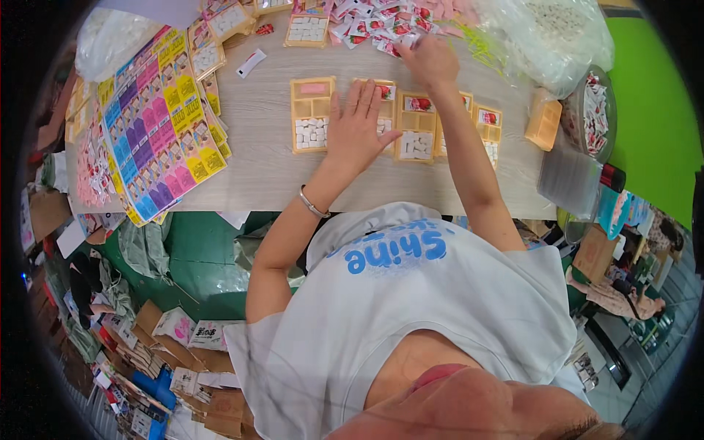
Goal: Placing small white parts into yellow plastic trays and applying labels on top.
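My left hand [356, 125] lies flat with its fingers spread over a yellow compartment tray [385, 126], hiding much of it. Left of it is another yellow tray [312, 110], with a pink piece on top and white pieces below. To the right stand a tray with white pieces and a strawberry sachet [418, 136] and a similar tray [489, 121]; one between them is partly behind my right forearm. My right hand [433, 62] reaches to the near edge of a pile of small strawberry-printed sachets [374, 26]. Its fingers are curled closed, and whatever is at the fingertips is hidden.
Colourful printed card sheets [158, 121] are stacked at left. A lone white sachet [251, 64] and more filled trays [306, 28] lie farther back. At right are a bag of white pieces [561, 37], a bowl of sachets [598, 117] and stacked yellow trays [543, 121].
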`<action>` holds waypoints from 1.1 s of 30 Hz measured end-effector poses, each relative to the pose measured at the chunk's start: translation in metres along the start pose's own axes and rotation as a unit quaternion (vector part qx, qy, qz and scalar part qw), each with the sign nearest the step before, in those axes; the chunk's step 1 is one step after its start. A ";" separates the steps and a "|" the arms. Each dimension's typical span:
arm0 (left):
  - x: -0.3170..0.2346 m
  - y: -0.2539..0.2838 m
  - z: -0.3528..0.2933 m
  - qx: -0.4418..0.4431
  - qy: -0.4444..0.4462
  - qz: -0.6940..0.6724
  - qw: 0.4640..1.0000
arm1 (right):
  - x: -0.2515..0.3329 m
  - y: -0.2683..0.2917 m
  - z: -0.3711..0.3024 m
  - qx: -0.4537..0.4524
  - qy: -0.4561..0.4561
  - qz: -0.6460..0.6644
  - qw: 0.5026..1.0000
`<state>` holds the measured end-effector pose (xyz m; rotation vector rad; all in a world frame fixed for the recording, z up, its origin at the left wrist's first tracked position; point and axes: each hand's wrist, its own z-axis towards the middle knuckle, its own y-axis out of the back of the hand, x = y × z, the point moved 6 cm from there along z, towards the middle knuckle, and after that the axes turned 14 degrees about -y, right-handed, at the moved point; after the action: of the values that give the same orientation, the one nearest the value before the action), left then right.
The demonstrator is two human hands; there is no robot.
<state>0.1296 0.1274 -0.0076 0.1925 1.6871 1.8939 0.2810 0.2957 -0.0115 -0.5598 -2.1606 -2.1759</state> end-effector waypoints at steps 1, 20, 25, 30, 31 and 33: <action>-0.001 0.002 0.001 -0.001 -0.002 0.000 1.000 | -0.002 -0.005 0.003 -0.027 -0.003 -0.015 1.000; 0.083 0.029 -0.065 -0.085 0.237 -0.593 0.765 | 0.067 0.038 -0.138 0.222 0.214 0.353 0.883; 0.120 0.058 -0.054 -0.092 0.249 -0.396 0.879 | 0.096 -0.018 -0.114 0.305 0.083 0.336 0.887; 0.118 0.063 -0.074 -0.265 0.159 -0.045 0.950 | 0.115 -0.024 -0.105 0.171 0.160 0.217 0.948; 0.112 0.057 -0.075 -0.265 0.159 -0.045 0.950 | 0.117 -0.024 -0.107 0.157 0.168 0.179 0.957; 0.085 0.046 -0.067 -0.152 0.118 0.021 0.981 | 0.116 -0.025 -0.109 0.150 0.170 0.168 0.959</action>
<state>0.0133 0.1126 0.0007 -0.1236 1.5196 2.2489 0.1401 0.2178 -0.0018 -0.4532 -1.9828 -1.5973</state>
